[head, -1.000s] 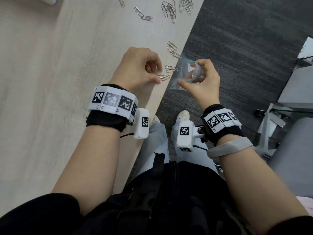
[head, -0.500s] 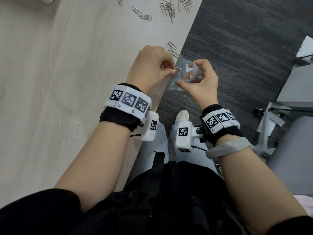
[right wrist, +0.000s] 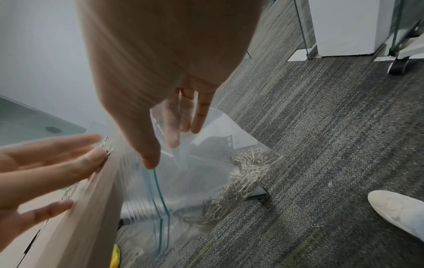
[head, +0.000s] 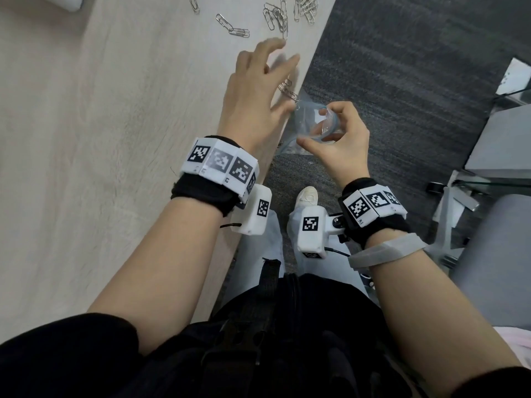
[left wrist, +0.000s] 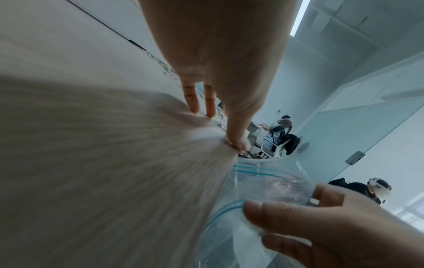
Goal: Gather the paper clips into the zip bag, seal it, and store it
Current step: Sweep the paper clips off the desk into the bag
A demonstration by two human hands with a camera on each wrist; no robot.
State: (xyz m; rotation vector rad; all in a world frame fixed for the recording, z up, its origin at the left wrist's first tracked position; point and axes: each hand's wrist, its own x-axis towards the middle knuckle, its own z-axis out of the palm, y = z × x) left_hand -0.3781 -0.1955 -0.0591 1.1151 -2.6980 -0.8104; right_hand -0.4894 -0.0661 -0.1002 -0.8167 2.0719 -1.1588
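My right hand [head: 314, 126] pinches the mouth of a clear zip bag [head: 304, 110] and holds it open just off the table edge. In the right wrist view the zip bag [right wrist: 206, 163] hangs below the tabletop with a heap of silver paper clips [right wrist: 243, 177] in its bottom. My left hand [head: 267, 76] is spread open over the table beside the bag, above a few paper clips [head: 287, 89] at the edge. More paper clips [head: 284, 12] lie scattered farther along the table. The left wrist view shows straight fingers [left wrist: 191, 101] touching the wood.
The light wooden table [head: 100, 139] ends at a straight edge; dark carpet [head: 402, 96] lies beyond it. Two stray clips [right wrist: 329, 183] lie on the floor near my white shoe [right wrist: 401, 214]. A chair base [head: 448, 202] stands at the right.
My left hand carried a pinched clip to the bag mouth, then opened and swung back up over the table toward the loose clips. The right hand kept holding the bag open.
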